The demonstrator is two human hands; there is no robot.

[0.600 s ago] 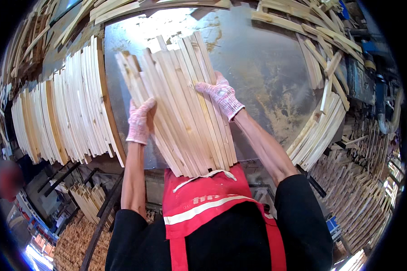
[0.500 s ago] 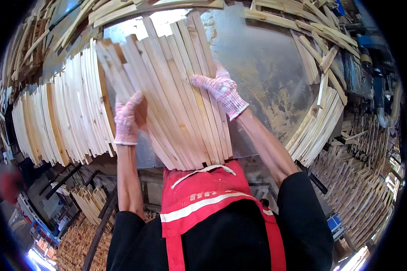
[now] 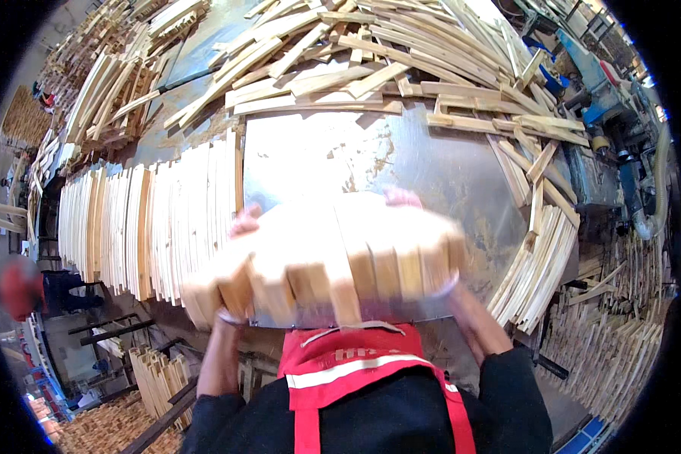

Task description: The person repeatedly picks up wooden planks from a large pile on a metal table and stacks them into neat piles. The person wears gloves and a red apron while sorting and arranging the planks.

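Observation:
Both my hands grip a bundle of pale wooden strips (image 3: pixel 321 253) from its two sides. The bundle is raised and tilted so that its cut ends point toward me, and it is smeared by motion. My left hand (image 3: pixel 245 220) is closed at the bundle's left side, the pinkish glove fingers showing above it. On the other side, the gloved fingers of my right hand (image 3: pixel 403 198) show over the far edge. The wood hides most of both hands. One strip in the middle sticks out lower than its neighbours. Below lies the shiny metal tabletop (image 3: pixel 469 181).
A row of upright-laid strips (image 3: pixel 189 197) lies left on the table. Loose strips (image 3: pixel 371 57) are heaped along the far side. More strips (image 3: pixel 537 268) lie at the right edge, near blue machinery (image 3: pixel 590 83). Another person (image 3: pixel 19 287) is at the far left.
The bundle has tipped up from lying lengthwise before me, and its ends now face me. Both hands moved with it. My view now takes in more of the far heap.

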